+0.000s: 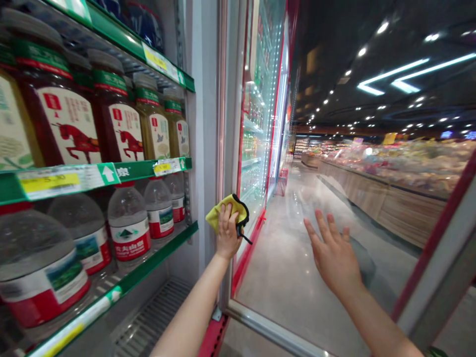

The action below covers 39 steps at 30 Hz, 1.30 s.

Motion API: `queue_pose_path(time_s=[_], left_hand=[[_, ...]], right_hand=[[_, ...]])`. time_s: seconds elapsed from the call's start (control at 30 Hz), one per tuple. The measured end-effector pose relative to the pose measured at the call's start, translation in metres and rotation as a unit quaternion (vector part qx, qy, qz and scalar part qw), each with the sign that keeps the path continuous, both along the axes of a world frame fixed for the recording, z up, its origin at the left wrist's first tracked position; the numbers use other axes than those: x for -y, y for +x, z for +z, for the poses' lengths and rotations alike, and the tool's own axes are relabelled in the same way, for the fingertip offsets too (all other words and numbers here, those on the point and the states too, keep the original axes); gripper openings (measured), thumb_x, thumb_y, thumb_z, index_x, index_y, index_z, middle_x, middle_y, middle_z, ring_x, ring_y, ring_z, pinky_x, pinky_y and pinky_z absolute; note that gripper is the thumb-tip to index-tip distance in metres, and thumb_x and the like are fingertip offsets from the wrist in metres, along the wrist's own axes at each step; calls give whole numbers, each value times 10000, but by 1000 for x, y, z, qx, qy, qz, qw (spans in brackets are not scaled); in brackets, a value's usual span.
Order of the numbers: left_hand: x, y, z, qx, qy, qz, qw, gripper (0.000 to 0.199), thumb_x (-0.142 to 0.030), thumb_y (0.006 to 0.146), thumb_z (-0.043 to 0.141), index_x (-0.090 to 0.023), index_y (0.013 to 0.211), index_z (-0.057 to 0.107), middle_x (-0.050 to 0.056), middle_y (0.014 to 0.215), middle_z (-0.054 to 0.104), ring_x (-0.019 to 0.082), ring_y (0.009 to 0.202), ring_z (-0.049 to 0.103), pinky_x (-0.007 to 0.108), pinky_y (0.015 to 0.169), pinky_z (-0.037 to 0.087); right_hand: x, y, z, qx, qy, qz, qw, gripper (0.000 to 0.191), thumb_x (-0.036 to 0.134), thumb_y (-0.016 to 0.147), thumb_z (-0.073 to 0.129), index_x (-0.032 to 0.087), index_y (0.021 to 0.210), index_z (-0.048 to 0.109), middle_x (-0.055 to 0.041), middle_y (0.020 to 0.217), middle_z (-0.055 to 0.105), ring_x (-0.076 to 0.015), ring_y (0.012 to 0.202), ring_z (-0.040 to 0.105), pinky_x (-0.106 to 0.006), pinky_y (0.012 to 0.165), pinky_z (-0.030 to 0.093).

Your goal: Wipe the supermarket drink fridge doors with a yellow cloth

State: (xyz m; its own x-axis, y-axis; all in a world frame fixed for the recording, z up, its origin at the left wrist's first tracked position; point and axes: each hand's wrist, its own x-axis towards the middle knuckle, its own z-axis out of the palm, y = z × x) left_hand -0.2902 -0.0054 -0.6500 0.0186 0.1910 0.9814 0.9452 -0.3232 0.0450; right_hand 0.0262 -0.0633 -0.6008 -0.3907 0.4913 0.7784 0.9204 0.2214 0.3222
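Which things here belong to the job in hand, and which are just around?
In use:
yellow cloth, in the left hand
glass door, behind the spread right hand

Just around:
horse-label tea bottles
Nongfu Spring water bottles
price tags
wooden display counter

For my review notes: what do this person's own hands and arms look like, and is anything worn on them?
The left hand and right hand are both ungloved. No ring, watch or bracelet shows on either. The slim forearms are bare as far as they show clearly.
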Motion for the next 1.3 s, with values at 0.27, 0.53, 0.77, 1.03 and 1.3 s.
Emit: queue_pose_path(time_s=[0.27, 0.53, 0.77, 1.03, 1.3], left_hand=[[18, 4, -69, 16, -23, 23, 999, 782, 81, 797, 437, -322, 1464, 493, 63, 1644, 333, 280, 1560, 152, 626, 1242, 162], [-5, 84, -16, 129, -36, -84, 987, 639, -89, 934, 466, -330, 1524, 416, 17, 1701, 124, 260, 1570, 23, 580, 1261, 103], [-13, 81, -77, 206, -40, -44, 977, 600, -207, 991, 450, -351, 1560, 328, 31, 1713, 69, 274, 1569, -1, 615, 1246, 89], [-27, 98, -97, 306, -9, 3, 952, 548, -260, 1006, 439, -357, 1541, 370, 91, 1675, 251, 344, 1562, 103, 743, 1174, 142], [-13, 158, -37, 194, -28, 1, 981, 659, -193, 971, 479, -362, 1577, 284, 76, 1702, 135, 318, 1572, 33, 698, 1199, 110]], right_hand=[[-20, -2, -17, -24, 63, 53, 996, 657, 94, 919, 522, 215, 1550, 385, -169, 1646, 256, -432, 1502, 281, -759, 1109, 310], [-33, 22, -22, -86, 70, 175, 978, 550, 151, 975, 470, 225, 1518, 426, -130, 1644, 313, -350, 1504, 318, -662, 1159, 344], [-21, 96, -108, -107, 84, 137, 981, 715, 193, 1001, 414, 285, 1629, 84, -154, 1677, 205, -438, 1506, 236, -700, 1046, 462], [-28, 102, -135, -111, 74, 111, 985, 872, 105, 953, 444, 333, 1615, -76, -152, 1684, 84, -509, 1477, 202, -781, 953, 482], [-27, 107, -128, -108, 58, 108, 987, 827, 93, 939, 461, 281, 1630, 47, -120, 1684, 118, -450, 1500, 219, -707, 1035, 478]])
